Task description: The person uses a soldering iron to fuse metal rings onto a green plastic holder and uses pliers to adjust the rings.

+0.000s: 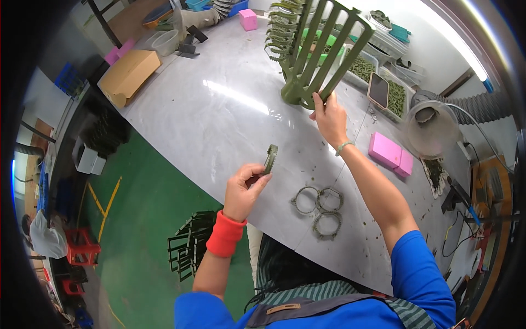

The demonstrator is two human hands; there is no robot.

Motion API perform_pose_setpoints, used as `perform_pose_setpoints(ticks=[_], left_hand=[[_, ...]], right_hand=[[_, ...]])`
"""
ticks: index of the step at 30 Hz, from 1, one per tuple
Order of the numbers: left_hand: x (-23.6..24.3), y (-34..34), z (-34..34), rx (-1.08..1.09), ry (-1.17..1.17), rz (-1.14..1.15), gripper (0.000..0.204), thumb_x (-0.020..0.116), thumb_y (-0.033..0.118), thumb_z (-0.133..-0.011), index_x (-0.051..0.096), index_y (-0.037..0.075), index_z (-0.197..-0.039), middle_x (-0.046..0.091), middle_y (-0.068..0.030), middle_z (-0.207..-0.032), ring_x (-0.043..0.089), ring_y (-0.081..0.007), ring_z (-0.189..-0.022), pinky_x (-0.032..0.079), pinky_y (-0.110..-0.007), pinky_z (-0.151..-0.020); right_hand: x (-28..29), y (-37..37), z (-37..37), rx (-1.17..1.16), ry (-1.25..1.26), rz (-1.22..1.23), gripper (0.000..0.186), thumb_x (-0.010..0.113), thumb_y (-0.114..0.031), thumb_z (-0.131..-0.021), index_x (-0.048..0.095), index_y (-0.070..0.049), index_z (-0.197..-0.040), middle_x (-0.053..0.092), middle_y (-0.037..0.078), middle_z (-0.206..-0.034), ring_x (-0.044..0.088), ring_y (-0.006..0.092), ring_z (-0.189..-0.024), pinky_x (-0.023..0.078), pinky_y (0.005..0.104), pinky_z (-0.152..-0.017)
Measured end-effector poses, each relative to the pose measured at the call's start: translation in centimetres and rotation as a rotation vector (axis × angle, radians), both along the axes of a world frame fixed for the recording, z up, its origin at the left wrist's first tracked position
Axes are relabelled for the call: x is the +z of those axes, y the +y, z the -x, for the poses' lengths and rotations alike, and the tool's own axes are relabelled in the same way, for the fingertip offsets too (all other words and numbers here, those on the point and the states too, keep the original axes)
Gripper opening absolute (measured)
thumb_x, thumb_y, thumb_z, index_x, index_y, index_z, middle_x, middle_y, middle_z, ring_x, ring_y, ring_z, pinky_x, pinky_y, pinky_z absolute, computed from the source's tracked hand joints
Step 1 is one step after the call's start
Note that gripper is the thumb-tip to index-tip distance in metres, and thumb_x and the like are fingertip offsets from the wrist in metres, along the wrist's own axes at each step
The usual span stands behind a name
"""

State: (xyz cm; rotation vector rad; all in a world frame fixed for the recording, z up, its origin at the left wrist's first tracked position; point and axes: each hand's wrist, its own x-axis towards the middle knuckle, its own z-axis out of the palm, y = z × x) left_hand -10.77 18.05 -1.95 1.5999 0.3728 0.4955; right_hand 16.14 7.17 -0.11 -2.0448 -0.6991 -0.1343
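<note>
On the table, the person's left hand pinches a dark green ring by its lower edge, thumb and fingertips together on it; this grip probably leaves most of the band uncovered. Ahead, a green rack carries small rings along its left side. Three loose rings lie close together, likely for easy reach. The right hand has thumb and fingers clamped on the rack's outer bar, apparently steadying it, near a pink box.
</note>
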Motion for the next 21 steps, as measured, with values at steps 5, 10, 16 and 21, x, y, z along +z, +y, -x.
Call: perform_pose_setpoints(ticks=[5, 10, 16, 21], left_hand=[[-0.1, 0.0, 0.7, 0.058, -0.049, -0.014, 0.014, 0.071, -0.004, -0.091, 0.069, -0.005, -0.105, 0.065, -0.0060, -0.108, 0.064, -0.0118, -0.093, 0.053, -0.025, -0.082], [-0.1, 0.8, 1.0, 0.160, -0.027, -0.295, 0.015, 0.073, -0.003, -0.089, 0.069, -0.004, -0.103, 0.067, -0.0089, -0.107, 0.065, -0.0137, -0.089, 0.054, -0.026, -0.078], [-1.0, 0.3, 1.4, 0.177, 0.050, -0.291, 0.015, 0.074, -0.002, -0.086, 0.069, -0.003, -0.101, 0.069, -0.0095, -0.100, 0.066, -0.0158, -0.075, 0.054, -0.027, -0.067], [-1.6, 0.5, 1.5, 0.191, 0.065, -0.284, 0.016, 0.074, -0.001, -0.087, 0.069, -0.002, -0.102, 0.069, -0.0096, -0.100, 0.067, -0.0170, -0.077, 0.055, -0.027, -0.068]], right_hand=[[-1.0, 4.7, -3.1, 0.049, -0.150, -0.019, 0.024, 0.057, -0.028, -0.103, 0.052, -0.005, -0.104, 0.065, 0.009, -0.059, 0.067, 0.0338, -0.057, 0.051, 0.0448, -0.054], [-1.6, 9.1, -5.8, 0.033, -0.240, -0.005, 0.027, 0.059, -0.030, -0.101, 0.052, -0.004, -0.106, 0.066, 0.017, -0.066, 0.066, 0.0407, -0.062, 0.050, 0.0498, -0.056], [-2.1, 13.2, -8.7, -0.003, -0.307, 0.001, 0.028, 0.057, -0.032, -0.104, 0.050, -0.005, -0.101, 0.068, 0.009, -0.060, 0.071, 0.0255, -0.056, 0.054, 0.0380, -0.056], [-2.2, 17.8, -11.3, -0.021, -0.321, 0.003, 0.029, 0.056, -0.033, -0.104, 0.050, -0.005, -0.100, 0.068, 0.010, -0.061, 0.071, 0.0260, -0.056, 0.055, 0.0390, -0.059]])
